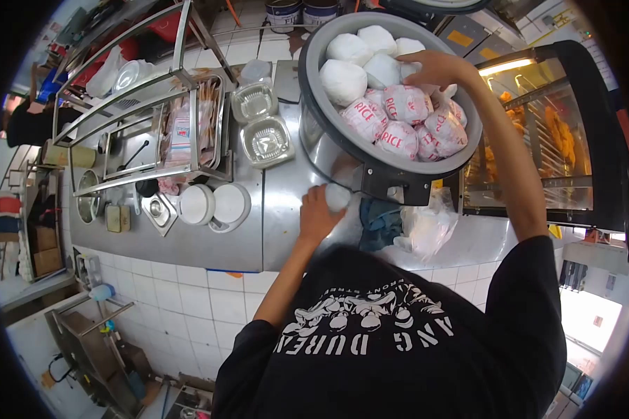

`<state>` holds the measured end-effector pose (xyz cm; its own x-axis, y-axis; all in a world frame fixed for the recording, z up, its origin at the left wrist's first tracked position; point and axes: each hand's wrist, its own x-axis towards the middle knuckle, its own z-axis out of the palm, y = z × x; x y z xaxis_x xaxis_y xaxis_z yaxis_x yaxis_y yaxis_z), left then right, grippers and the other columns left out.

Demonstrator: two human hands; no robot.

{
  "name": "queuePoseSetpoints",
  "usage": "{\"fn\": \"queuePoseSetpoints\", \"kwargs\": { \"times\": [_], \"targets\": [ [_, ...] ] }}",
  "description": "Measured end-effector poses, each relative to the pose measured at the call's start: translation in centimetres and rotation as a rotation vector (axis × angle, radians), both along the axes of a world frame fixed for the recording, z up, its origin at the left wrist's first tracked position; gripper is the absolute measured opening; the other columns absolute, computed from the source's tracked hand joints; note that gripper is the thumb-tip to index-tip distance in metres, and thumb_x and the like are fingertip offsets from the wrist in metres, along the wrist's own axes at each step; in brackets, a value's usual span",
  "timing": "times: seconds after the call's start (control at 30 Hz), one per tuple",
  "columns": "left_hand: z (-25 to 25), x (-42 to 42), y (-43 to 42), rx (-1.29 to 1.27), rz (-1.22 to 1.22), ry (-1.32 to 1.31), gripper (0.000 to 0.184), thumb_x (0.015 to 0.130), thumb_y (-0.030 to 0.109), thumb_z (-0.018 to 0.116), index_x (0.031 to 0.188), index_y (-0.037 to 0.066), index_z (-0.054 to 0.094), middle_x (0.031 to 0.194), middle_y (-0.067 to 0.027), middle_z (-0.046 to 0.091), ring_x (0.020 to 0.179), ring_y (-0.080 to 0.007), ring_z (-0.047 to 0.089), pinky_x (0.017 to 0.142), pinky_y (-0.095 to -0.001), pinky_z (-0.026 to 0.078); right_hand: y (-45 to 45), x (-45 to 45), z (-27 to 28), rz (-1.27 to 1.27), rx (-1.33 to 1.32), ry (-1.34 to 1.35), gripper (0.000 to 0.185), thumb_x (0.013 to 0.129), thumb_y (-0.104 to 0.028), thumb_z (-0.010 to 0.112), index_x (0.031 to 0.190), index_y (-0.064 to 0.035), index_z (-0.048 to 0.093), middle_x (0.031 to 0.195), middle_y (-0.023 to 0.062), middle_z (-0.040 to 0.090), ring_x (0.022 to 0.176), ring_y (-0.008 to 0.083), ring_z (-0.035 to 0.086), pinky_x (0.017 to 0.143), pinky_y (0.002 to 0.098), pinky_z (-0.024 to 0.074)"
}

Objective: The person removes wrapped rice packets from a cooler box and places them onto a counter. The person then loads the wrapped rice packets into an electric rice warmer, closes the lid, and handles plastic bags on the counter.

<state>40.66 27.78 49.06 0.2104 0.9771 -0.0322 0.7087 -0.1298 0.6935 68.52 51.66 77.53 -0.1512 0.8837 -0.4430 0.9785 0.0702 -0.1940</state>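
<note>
My right hand reaches into a large round grey-rimmed cooker, its fingers curled over a whitish wrapped bundle that is partly hidden. Plain white wrapped bundles fill the far side of the pot. Nearer to me lie several rice packs in paper printed with red "RICE" lettering. Lower down, just in front of the cooker, my left hand is closed around a small whitish rounded thing at the steel counter; its kind is unclear.
Right of the cooker stands a lit glass display case with fried food. A dark cloth and a clear plastic bag lie near the counter's front edge. Leftward are clear clamshell containers, white round lids and a metal rack.
</note>
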Motion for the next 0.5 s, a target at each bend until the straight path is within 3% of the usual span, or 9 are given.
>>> {"fn": "queuePoseSetpoints", "kwargs": {
  "times": [0.1,0.13,0.17,0.27,0.33,0.37,0.43,0.5],
  "targets": [
    [-1.0,2.6,-0.6,0.008,-0.016,0.228,0.083,0.072,0.030,0.083,0.139,0.004,0.041,0.131,-0.0186,0.048,0.119,-0.0395,0.049,0.093,-0.0497,0.048,0.3,1.0,-1.0,0.019,-0.034,0.011,0.055,0.089,-0.035,0.066,0.141,-0.0183,0.056,0.139,0.0206,0.052,0.115,0.0375,0.061,0.077,0.0431,0.0615],
    [-2.3,3.0,-0.4,0.044,0.001,0.229,0.087,0.069,0.029,0.084,0.140,0.005,0.040,0.129,-0.0175,0.048,0.117,-0.0407,0.048,0.091,-0.0491,0.050,0.6,1.9,-3.9,0.299,0.185,-0.163,0.050,0.092,-0.034,0.063,0.137,-0.0143,0.058,0.131,0.0230,0.057,0.116,0.0402,0.059,0.094,0.0447,0.0526],
    [-2.1,3.3,0.4,0.027,-0.024,0.220,0.088,0.069,0.029,0.085,0.140,0.004,0.040,0.128,-0.0175,0.048,0.117,-0.0407,0.048,0.091,-0.0489,0.050,-0.4,0.7,-3.6,0.239,0.204,-0.183,0.052,0.088,-0.028,0.066,0.138,-0.0116,0.058,0.121,0.0202,0.067,0.108,0.0342,0.066,0.092,0.0431,0.0532],
    [-2.1,1.9,0.3,0.028,-0.084,0.194,0.086,0.069,0.026,0.083,0.138,0.001,0.039,0.125,-0.0200,0.053,0.113,-0.0422,0.053,0.089,-0.0476,0.051,1.8,3.5,-5.6,0.218,0.092,-0.039,0.057,0.089,-0.028,0.065,0.142,-0.0134,0.053,0.119,0.0218,0.066,0.108,0.0386,0.064,0.097,0.0457,0.0491],
    [-3.7,-0.6,-0.3,-0.069,-0.069,0.022,0.081,0.071,0.026,0.083,0.136,0.002,0.042,0.127,-0.0225,0.054,0.116,-0.0395,0.054,0.092,-0.0446,0.050,-0.3,2.1,-1.3,0.331,0.238,-0.061,0.059,0.089,-0.027,0.066,0.144,-0.0143,0.051,0.118,0.0212,0.066,0.107,0.0389,0.064,0.096,0.0458,0.0493],
    [-4.2,-1.6,0.0,-0.121,-0.060,-0.069,0.078,0.072,0.026,0.082,0.134,0.002,0.043,0.128,-0.0237,0.055,0.118,-0.0381,0.055,0.094,-0.0430,0.050,-1.9,1.4,0.0,0.407,0.458,0.070,0.056,0.088,-0.023,0.066,0.142,-0.0150,0.053,0.120,0.0169,0.063,0.111,0.0368,0.060,0.096,0.0457,0.0484],
    [1.4,-4.4,0.4,-0.671,0.174,-0.377,0.076,0.075,0.027,0.082,0.134,-0.001,0.042,0.125,-0.0234,0.058,0.117,-0.0317,0.057,0.095,-0.0393,0.049,-5.3,-0.9,0.9,0.501,0.373,0.286,0.054,0.085,-0.020,0.069,0.138,-0.0181,0.057,0.128,0.0119,0.058,0.119,0.0345,0.055,0.099,0.0454,0.0470],
    [8.7,-6.6,1.4,-0.646,0.242,-0.503,0.076,0.079,0.027,0.082,0.134,-0.003,0.039,0.124,-0.0206,0.056,0.115,-0.0253,0.057,0.094,-0.0354,0.049,-7.9,-2.7,1.0,0.508,0.090,0.057,0.049,0.082,-0.019,0.071,0.130,-0.0156,0.062,0.145,0.0113,0.049,0.130,0.0352,0.048,0.106,0.0461,0.0432]
  ]
}}
